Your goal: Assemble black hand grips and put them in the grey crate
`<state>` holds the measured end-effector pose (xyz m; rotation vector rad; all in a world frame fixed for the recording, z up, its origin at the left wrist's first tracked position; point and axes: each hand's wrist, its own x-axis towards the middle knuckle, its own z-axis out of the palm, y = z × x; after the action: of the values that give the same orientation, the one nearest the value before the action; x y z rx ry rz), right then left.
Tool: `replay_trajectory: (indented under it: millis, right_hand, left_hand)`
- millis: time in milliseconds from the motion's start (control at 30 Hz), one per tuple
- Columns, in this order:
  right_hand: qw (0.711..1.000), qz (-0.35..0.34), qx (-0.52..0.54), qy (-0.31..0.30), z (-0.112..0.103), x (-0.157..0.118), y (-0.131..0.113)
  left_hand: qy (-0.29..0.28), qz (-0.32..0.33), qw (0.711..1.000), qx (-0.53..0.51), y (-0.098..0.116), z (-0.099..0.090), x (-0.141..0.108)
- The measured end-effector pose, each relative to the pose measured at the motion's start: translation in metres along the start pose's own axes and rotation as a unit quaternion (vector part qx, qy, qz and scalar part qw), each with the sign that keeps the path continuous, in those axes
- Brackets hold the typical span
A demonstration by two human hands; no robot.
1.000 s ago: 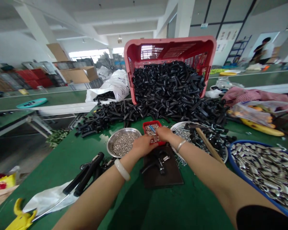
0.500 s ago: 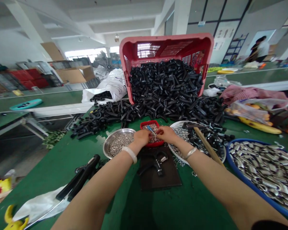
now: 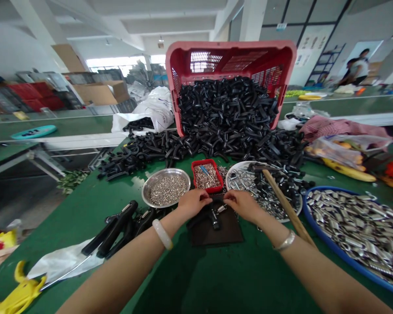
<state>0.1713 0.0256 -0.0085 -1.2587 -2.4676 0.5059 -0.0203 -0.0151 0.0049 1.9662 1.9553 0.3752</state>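
Note:
A black plastic handle assembly with a coil spring lies on a dark square pad in front of me. My left hand is at its upper left, thumb and fingers pinched together. From the other side, my right hand meets its upper right with closed fingertips. Whatever sits in either pinch is too small to make out. Just beyond the hands stands a red tray of small metal pins, a blue-handled tool lying on them.
Left of the tray is a metal bowl of small rings. To the right are a white basin of hardware, a wooden-handled hammer and a blue basin of springs. Behind, black parts spill from a red crate. A yellow-handled tool lies front left.
Both hands have come back toward me from the red tray to the handle assembly on the pad. The blue-handled tool stays in the tray. The view has shifted slightly.

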Motion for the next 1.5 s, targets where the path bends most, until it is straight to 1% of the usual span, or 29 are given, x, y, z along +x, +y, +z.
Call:
replay_trajectory:
  millis: [100,167,300,467,600,667,733,800,900,1000,1100,1167,1267,1333,1400,1433,1500]
  right_hand:
    - [0.999,0.006,-0.052,-0.002,0.003,0.003,-0.006]
    - [0.998,-0.001,-0.07,-0.002,0.003,0.004,-0.01]
    - [0.992,-0.027,-0.118,-0.016,-0.001,0.004,-0.015]
    - [0.978,-0.053,-0.195,-0.047,-0.003,0.002,-0.022]
    - [0.964,-0.08,-0.249,-0.039,0.0,-0.002,-0.03]
    - [0.964,-0.093,-0.247,-0.025,0.003,-0.004,-0.028]
    - [0.969,-0.11,-0.222,-0.009,0.007,-0.005,-0.022]
    - [0.978,-0.121,-0.169,0.017,0.012,-0.006,-0.012]
    - [0.987,-0.114,-0.088,0.077,0.02,-0.012,0.002]
    - [0.982,-0.128,-0.066,0.121,0.028,-0.022,0.008]
    - [0.976,-0.142,-0.049,0.158,0.033,-0.032,0.009]
    - [0.977,-0.143,-0.037,0.156,0.031,-0.034,0.009]
    - [0.984,-0.139,-0.024,0.109,0.022,-0.031,0.012]
    - [0.988,-0.133,-0.014,0.08,0.017,-0.029,0.015]
    - [0.989,-0.129,-0.021,0.07,0.016,-0.03,0.017]
    - [0.989,-0.128,-0.031,0.071,0.017,-0.031,0.017]
    - [0.988,-0.125,-0.063,0.068,0.02,-0.035,0.014]
  left_hand:
    - [0.027,-0.005,0.999,-0.024,0.0,0.006,-0.003]
    - [0.035,-0.012,0.998,-0.042,0.0,0.007,-0.004]
    - [0.036,-0.024,0.997,-0.071,0.001,0.008,-0.004]
    - [0.039,-0.018,0.997,-0.063,0.003,0.014,-0.007]
    - [0.086,0.006,0.995,-0.045,0.004,0.022,-0.011]
    - [0.102,0.033,0.994,-0.018,0.005,0.023,-0.014]
    - [0.096,0.063,0.993,0.026,0.006,0.023,-0.017]
    - [0.079,0.086,0.99,0.076,0.008,0.022,-0.02]
    - [0.061,0.115,0.981,0.145,0.009,0.022,-0.029]
    - [0.054,0.144,0.971,0.185,0.01,0.022,-0.04]
    - [0.051,0.147,0.967,0.2,0.008,0.022,-0.051]
    - [0.041,0.139,0.969,0.2,0.007,0.024,-0.056]
    - [0.039,0.121,0.976,0.175,0.006,0.029,-0.06]
    - [0.047,0.104,0.981,0.154,0.007,0.03,-0.06]
    - [0.065,0.09,0.984,0.142,0.007,0.028,-0.058]
    - [0.074,0.091,0.983,0.139,0.007,0.026,-0.055]
    - [0.076,0.117,0.981,0.137,0.006,0.022,-0.047]
